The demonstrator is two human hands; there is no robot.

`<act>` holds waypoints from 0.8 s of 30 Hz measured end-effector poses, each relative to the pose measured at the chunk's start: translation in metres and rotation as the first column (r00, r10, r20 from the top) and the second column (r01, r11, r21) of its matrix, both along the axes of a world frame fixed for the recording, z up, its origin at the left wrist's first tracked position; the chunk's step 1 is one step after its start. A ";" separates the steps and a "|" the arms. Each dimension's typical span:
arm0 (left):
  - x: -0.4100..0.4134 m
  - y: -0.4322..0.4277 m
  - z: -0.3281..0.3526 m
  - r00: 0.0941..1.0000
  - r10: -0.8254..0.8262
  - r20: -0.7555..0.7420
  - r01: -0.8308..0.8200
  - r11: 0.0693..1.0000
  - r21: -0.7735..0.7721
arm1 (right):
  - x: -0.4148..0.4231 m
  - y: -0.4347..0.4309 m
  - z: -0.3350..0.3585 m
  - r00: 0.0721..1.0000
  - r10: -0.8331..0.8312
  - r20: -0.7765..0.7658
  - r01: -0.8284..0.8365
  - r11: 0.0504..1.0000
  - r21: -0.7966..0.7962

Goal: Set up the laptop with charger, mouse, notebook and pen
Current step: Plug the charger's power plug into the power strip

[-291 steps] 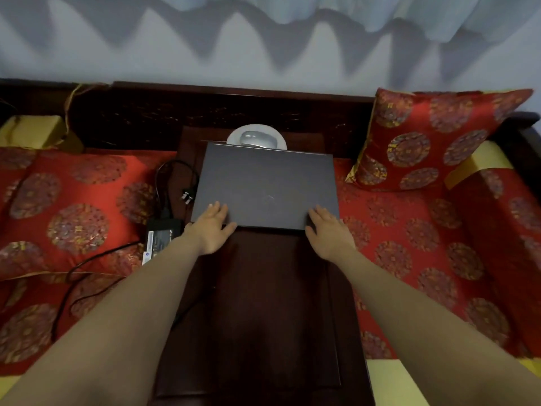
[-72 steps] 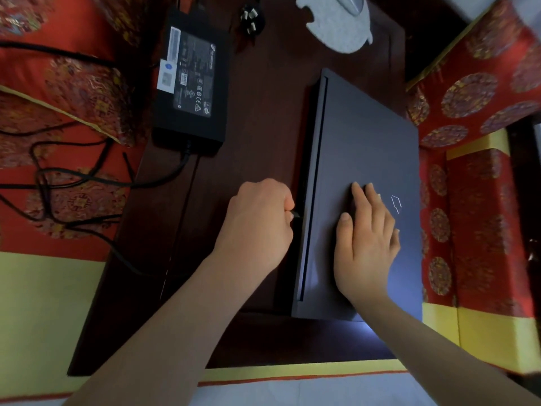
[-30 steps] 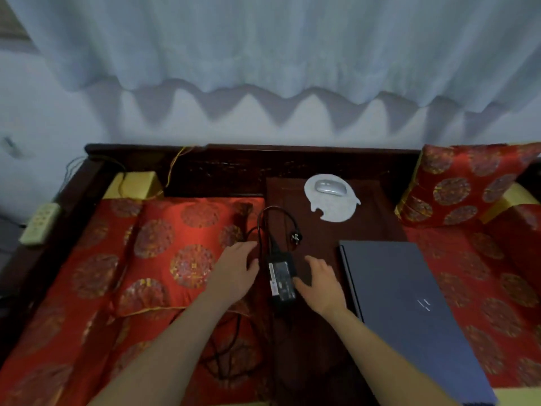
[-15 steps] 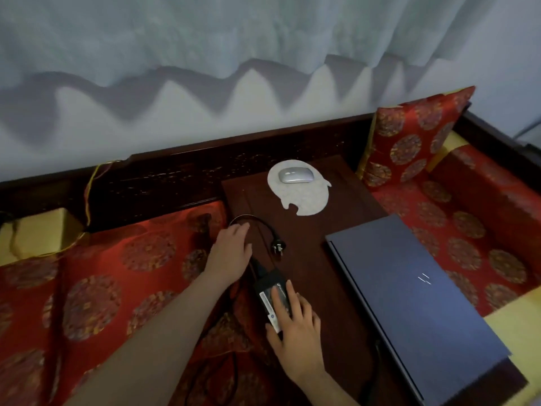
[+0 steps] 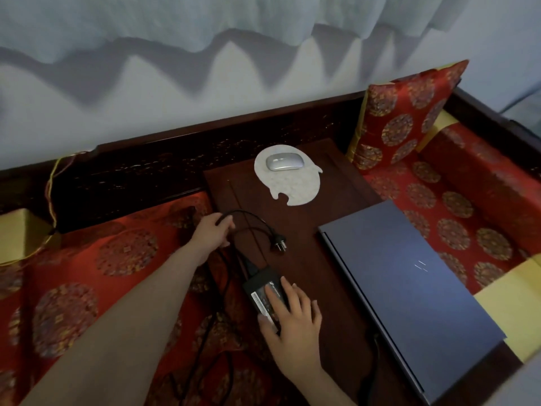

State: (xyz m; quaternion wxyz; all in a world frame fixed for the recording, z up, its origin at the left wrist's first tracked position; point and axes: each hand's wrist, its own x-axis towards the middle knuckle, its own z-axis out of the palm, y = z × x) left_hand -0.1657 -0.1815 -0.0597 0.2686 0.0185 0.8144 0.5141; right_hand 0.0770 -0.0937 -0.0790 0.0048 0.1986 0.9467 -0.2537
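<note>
A closed dark laptop point(image 5: 407, 288) lies on the right side of a dark wooden table point(image 5: 304, 238). The black charger brick point(image 5: 260, 288) sits at the table's left edge. My right hand point(image 5: 292, 320) rests flat on the brick, fingers spread. My left hand point(image 5: 212, 232) is closed around the black power cable point(image 5: 248, 213), which loops to a plug point(image 5: 279, 246) lying on the table. A silver mouse point(image 5: 284, 162) sits on a white pad point(image 5: 288, 183) at the far end. No notebook or pen is in view.
Red patterned cushions point(image 5: 96, 268) flank the table on both sides, and an upright red pillow point(image 5: 404, 112) stands at the back right. More black cable point(image 5: 205, 347) trails over the left cushion. A dark carved wooden back rail point(image 5: 146, 177) runs under the white wall.
My left hand has closed on the cable loop. My right hand stays on the charger brick. The camera has shifted slightly.
</note>
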 end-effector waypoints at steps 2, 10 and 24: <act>0.019 -0.002 0.019 0.998 -0.014 0.059 0.000 0.974 0.227 | -0.016 0.004 0.014 0.975 -0.201 -0.094 0.176 0.958 -0.224; 0.110 -0.045 0.063 0.948 -0.214 -0.235 0.265 0.940 0.217 | -0.111 0.014 0.101 0.868 -0.308 0.390 0.386 -0.078 -0.919; 0.158 -0.209 0.071 0.904 -0.304 -0.302 0.117 0.854 -0.508 | -0.168 0.107 0.219 0.858 -0.490 0.156 0.294 0.218 -0.931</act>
